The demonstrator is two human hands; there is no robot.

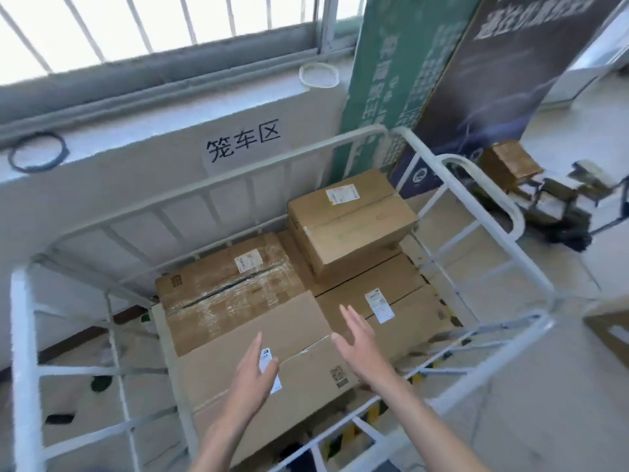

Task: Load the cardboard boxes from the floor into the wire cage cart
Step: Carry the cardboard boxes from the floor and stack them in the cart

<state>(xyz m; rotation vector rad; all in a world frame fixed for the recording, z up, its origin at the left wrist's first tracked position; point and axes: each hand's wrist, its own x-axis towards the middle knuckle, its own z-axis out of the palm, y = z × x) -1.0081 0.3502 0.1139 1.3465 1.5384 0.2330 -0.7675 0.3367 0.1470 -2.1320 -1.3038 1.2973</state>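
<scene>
The white wire cage cart fills the middle of the head view, seen from above. Several cardboard boxes lie inside it. A long plain box is nearest me. A taped box lies behind it on the left, and a labelled box on the right. A smaller box is stacked on top at the back right. My left hand and my right hand hover above the long box with fingers straight, holding nothing.
A white wall with a paper sign stands behind the cart. Tall banners lean at the back right. Another cardboard box and dark equipment sit on the floor to the right. A box corner shows at the right edge.
</scene>
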